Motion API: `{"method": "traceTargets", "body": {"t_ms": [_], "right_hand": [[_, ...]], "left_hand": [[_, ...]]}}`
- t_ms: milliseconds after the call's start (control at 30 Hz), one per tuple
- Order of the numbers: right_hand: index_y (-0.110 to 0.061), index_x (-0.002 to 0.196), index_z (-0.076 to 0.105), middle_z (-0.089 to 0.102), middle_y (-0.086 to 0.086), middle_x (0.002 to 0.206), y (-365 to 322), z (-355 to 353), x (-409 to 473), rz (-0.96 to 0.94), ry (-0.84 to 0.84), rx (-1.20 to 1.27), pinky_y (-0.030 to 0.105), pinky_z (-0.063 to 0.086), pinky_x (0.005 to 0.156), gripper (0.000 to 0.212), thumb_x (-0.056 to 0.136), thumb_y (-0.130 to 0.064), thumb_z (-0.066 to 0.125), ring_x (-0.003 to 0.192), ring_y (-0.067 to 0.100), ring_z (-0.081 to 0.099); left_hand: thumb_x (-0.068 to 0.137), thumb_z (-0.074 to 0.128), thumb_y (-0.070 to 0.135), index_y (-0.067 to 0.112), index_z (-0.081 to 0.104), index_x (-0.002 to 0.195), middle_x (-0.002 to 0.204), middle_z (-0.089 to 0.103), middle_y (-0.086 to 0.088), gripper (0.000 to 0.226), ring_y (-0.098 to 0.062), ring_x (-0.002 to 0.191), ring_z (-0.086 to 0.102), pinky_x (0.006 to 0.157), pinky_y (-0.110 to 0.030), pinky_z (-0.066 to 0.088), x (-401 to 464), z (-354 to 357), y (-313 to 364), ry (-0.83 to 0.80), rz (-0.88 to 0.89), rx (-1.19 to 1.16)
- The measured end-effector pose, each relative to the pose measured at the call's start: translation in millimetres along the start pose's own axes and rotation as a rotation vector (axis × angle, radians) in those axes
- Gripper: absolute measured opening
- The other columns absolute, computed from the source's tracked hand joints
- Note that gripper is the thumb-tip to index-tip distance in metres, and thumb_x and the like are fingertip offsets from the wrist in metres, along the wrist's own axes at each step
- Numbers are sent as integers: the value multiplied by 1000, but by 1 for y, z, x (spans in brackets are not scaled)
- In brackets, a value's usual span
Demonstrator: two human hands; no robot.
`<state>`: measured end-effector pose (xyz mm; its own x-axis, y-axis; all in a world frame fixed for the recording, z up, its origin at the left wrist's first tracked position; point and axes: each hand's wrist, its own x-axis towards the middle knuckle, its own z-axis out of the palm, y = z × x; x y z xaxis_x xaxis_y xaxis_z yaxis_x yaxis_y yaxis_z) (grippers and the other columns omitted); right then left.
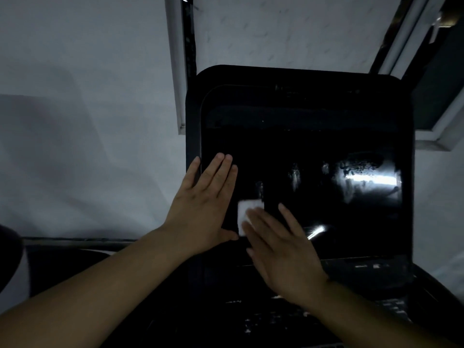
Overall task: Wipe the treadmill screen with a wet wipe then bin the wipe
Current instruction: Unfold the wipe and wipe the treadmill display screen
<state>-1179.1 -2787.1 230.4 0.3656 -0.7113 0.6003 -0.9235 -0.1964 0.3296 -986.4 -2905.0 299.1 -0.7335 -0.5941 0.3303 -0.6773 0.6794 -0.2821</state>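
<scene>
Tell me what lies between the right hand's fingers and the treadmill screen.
The white wet wipe, pressed onto the screen by the right hand, fingers straight; seen in the head view.

The small white square wet wipe (242, 217) lies flat beneath my right fingers (261, 228) on the lower left of the glossy black treadmill screen (301, 151), whose right side shows damp streaks.
</scene>
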Motion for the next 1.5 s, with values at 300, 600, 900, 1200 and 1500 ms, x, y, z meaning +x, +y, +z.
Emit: {"method": "traceTargets", "body": {"t_ms": [300,600,900,1200,1500], "right_hand": [[-10,143,55,50,10,154,71,-15,102,60,-30,-99,57,20,124,47,105,-36,43,145,22,44],[-9,139,61,53,11,152,33,-7,31,75,-23,-51,60,27,120,44,104,-34,51,145,24,46],[-11,140,61,49,9,156,-18,3,-60,66,-161,-6,62,29,119,52,99,-43,56,151,22,35],[-9,142,57,50,11,155,71,-10,83,152,8,-83,57,24,123,50,105,-41,47,146,22,43],[-7,142,56,50,12,155,75,-12,71,127,-9,-62,55,24,123,49,104,-38,47,146,24,44]], "left_hand": [[76,46,87,7,-23,155,166,-27,-14,132,-26,152,-29,120,-59,-16,9,-6,7,-37,-76,20],[76,47,86,7,-25,154,165,-28,-14,132,-27,152,-29,120,-60,-15,8,-7,7,-42,-72,-6],[75,48,86,7,-26,154,165,-30,-15,134,-27,151,-31,120,-60,-15,9,-6,8,-50,-77,5],[77,46,86,7,-26,154,164,-31,-15,131,-28,150,-32,120,-61,-14,10,-11,10,-92,-82,21],[80,45,84,5,-25,154,164,-30,-17,129,-29,152,-30,119,-59,-18,15,-16,24,-53,-70,-8]]}}
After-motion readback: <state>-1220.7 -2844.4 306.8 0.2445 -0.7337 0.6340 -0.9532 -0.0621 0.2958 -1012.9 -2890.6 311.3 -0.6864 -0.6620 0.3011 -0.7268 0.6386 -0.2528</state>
